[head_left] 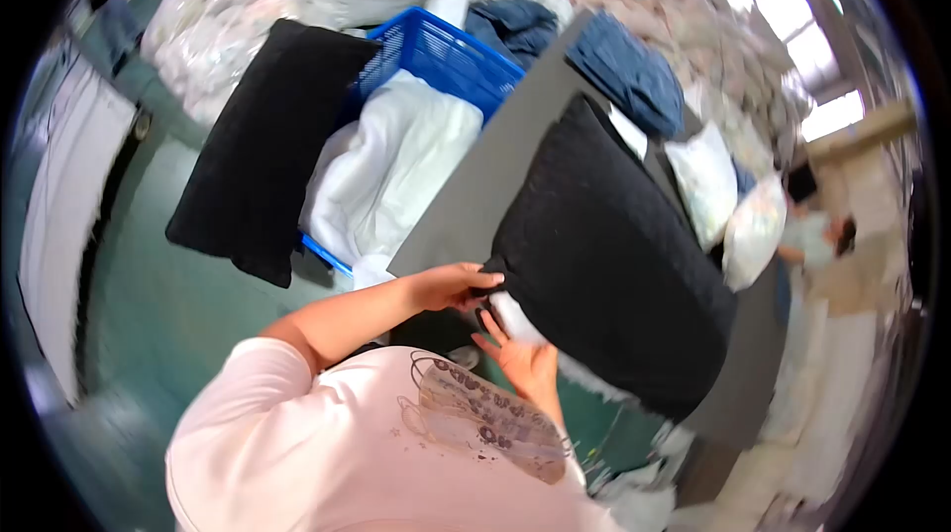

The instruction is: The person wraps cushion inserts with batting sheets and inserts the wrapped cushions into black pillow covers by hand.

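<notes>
A large black cushion cover (pixel 614 265) lies across a grey table, filled out by something inside. At its near left corner, white stuffing or an inner pillow (pixel 515 318) shows through an opening. My left hand (pixel 454 286) is closed on the black fabric at that corner, thumb on top. Just below it, my right hand (pixel 527 362) has its fingers stretched and apart, against the white part and the edge of the opening. Whether a fingertip hooks the fabric there is hard to make out.
The grey table (pixel 451 200) carries folded blue fabric (pixel 626 71) and white stuffed pillows (pixel 701 180). To the left, a blue crate (pixel 466 61) holds white material (pixel 406 151), with another black cushion (pixel 272 146) over its side. Bulky bags (pixel 218 32) stand behind; a person (pixel 817 235) is far right.
</notes>
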